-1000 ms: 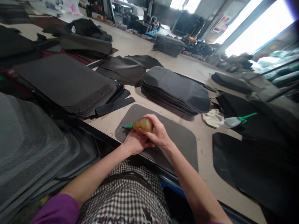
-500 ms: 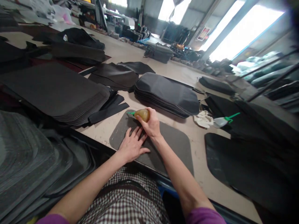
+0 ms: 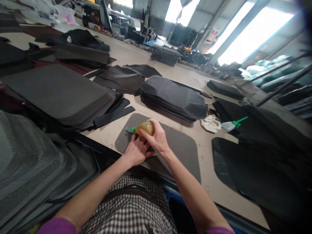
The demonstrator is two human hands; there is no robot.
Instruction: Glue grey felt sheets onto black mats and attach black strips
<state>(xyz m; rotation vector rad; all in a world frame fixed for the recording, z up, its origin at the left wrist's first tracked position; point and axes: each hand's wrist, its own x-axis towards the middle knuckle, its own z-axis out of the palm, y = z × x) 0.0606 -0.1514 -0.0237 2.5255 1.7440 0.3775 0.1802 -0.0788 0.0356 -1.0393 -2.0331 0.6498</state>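
Observation:
My right hand [image 3: 158, 136] grips a yellowish squeeze bottle [image 3: 143, 127], a glue bottle by its look, with a green nozzle [image 3: 130, 129] pointing left. The bottle is tilted over the left part of a dark grey rounded panel [image 3: 180, 146] on the table. Flat on that panel lies my left hand [image 3: 137, 151], fingers spread, just below the bottle and partly covered by it. Whether the nozzle tip touches the panel I cannot tell.
Behind the panel lies a stack of black rounded pieces [image 3: 173, 94]. A larger stack of dark sheets [image 3: 58, 91] sits left. On the right are a white cloth glove [image 3: 211, 124], a second green-nozzled bottle [image 3: 229, 126] and black panels [image 3: 255, 172]. Grey sheets [image 3: 29, 162] pile up lower left.
My right hand has brought the bottle slightly left and down toward me, its nozzle shifting toward the panel's left edge. The left hand stays in about the same place.

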